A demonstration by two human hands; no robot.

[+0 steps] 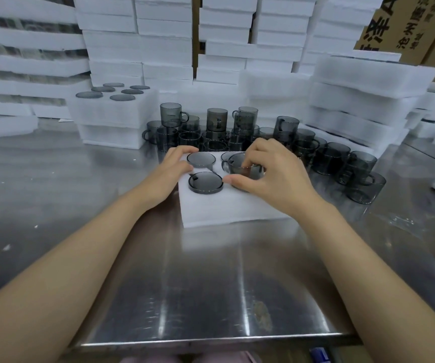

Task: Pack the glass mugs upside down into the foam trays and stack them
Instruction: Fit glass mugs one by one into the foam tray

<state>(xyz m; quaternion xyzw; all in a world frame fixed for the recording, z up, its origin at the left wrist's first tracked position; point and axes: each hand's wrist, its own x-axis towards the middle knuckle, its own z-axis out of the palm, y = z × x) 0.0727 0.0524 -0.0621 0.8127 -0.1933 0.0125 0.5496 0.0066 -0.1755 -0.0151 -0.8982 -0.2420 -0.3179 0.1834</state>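
2 inverted mugs (205, 182) sit in the foam tray (224, 208) on the tabletop (211, 284), at its 9 o'clock side. Right grip (266, 176) pinches another mug (242, 167) at the tray's 3 o'clock, directly under its fingertips. Left grip (171, 171), fingers loosely spread, rests on the tray's 9 o'clock edge.

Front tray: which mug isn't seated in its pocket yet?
The mug gripped by the right hand, at the right side of the foam tray. Its wall and handle stand above the foam; the others show only bases.
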